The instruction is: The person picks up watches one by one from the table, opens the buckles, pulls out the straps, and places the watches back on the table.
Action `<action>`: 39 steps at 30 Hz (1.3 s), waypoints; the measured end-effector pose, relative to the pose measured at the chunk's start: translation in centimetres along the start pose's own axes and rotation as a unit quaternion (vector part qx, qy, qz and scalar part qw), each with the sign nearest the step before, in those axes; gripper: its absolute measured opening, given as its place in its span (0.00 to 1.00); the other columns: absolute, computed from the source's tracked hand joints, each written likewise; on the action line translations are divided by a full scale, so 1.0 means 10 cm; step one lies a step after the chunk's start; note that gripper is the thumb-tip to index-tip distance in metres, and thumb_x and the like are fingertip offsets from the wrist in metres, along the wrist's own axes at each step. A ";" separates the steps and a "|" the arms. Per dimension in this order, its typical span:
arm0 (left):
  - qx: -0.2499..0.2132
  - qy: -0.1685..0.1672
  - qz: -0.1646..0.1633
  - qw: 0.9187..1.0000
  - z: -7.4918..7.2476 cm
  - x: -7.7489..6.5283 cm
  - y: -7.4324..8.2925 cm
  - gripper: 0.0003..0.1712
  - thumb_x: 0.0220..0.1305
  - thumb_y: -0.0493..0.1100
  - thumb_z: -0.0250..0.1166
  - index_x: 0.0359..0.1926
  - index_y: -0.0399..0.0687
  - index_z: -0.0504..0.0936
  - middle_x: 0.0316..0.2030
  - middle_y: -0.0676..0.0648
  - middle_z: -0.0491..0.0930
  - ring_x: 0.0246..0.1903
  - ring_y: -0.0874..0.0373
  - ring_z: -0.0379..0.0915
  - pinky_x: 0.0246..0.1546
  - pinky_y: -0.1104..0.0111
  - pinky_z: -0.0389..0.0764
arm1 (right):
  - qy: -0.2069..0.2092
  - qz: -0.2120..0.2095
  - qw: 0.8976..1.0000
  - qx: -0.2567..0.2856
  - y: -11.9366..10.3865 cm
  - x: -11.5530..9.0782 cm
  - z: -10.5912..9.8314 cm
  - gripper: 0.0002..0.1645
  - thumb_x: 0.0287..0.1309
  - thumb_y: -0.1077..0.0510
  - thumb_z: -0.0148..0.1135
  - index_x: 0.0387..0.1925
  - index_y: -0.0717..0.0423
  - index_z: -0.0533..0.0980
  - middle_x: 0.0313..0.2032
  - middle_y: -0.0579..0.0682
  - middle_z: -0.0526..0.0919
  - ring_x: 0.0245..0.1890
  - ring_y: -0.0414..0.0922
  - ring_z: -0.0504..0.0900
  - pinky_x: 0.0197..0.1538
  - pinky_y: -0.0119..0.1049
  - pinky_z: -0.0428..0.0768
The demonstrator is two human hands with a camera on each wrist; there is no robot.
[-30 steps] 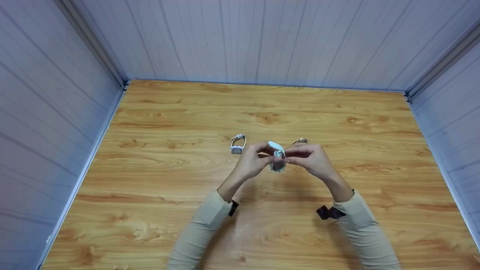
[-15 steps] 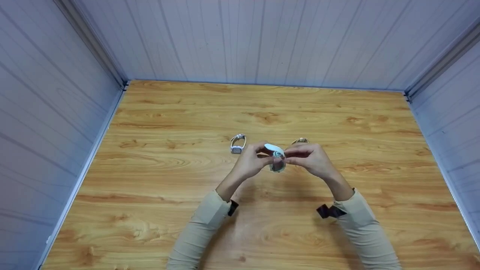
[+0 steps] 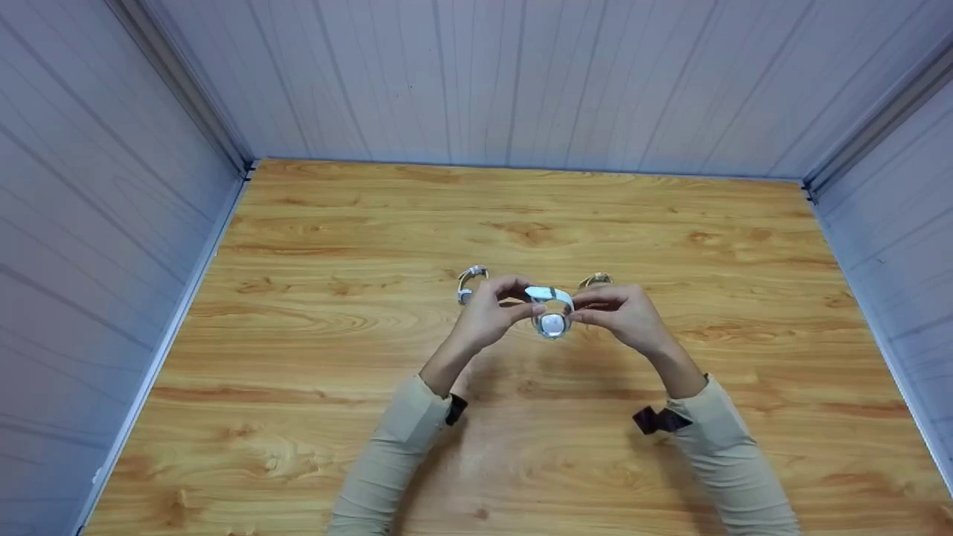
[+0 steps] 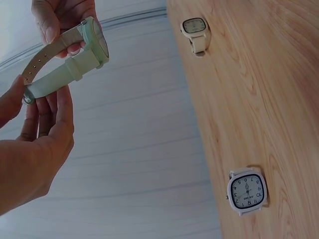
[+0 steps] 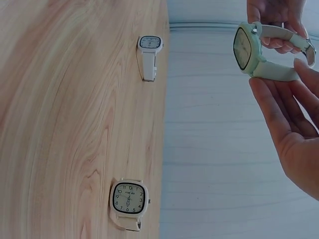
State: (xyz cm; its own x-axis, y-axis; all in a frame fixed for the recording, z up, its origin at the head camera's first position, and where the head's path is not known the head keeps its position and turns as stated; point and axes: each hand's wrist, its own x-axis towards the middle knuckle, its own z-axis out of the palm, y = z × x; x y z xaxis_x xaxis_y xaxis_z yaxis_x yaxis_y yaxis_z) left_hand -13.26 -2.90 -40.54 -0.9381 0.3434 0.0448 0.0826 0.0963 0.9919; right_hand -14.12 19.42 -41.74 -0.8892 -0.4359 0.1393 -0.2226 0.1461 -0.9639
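Both hands hold a pale green wristwatch (image 3: 552, 325) up over the table, its strap bent into a loop. The left hand (image 3: 484, 314) pinches the strap close to its metal buckle (image 4: 29, 94), between thumb and fingers. From the other side, the right hand (image 3: 624, 318) grips the strap (image 5: 276, 71) near the watch case, thumb above and fingers beneath. A row of small holes shows along the inner side of the strap in the left wrist view. The round case (image 5: 242, 48) faces away from the hands in the right wrist view.
Two white wristwatches with squarish dials stand on the wooden table (image 3: 357, 357): one (image 3: 465, 296) beside the left hand and partly covered by it, another (image 3: 596, 280) behind the right hand. Pale panel walls (image 3: 476, 82) enclose the back and sides.
The left hand has moved slightly left and its fingertips have left the front of the case. The green watch's strap has turned and spread into a wider loop, and its case now shows between the hands.
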 end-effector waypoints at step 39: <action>-0.068 0.035 -0.035 0.996 -0.07 0.17 -0.39 0.09 0.55 0.28 0.62 0.39 0.28 0.76 0.33 0.43 0.77 0.32 0.59 0.75 0.39 0.68 0.79 | 0.017 0.062 0.987 0.148 0.35 0.10 -0.08 0.09 0.49 0.73 0.63 0.35 0.69 0.80 0.32 0.66 0.81 0.32 0.50 0.83 0.40 0.43 0.80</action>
State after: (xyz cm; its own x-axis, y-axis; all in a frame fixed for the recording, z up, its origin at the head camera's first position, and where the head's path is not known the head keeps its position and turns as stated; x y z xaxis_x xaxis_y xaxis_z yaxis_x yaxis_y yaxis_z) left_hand -15.45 -3.36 -44.25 -0.9617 0.2735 -0.0206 -0.0249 -0.0121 0.9996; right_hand -16.11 20.16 -44.78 -0.9165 -0.3997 0.0190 0.0105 -0.0713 -0.9974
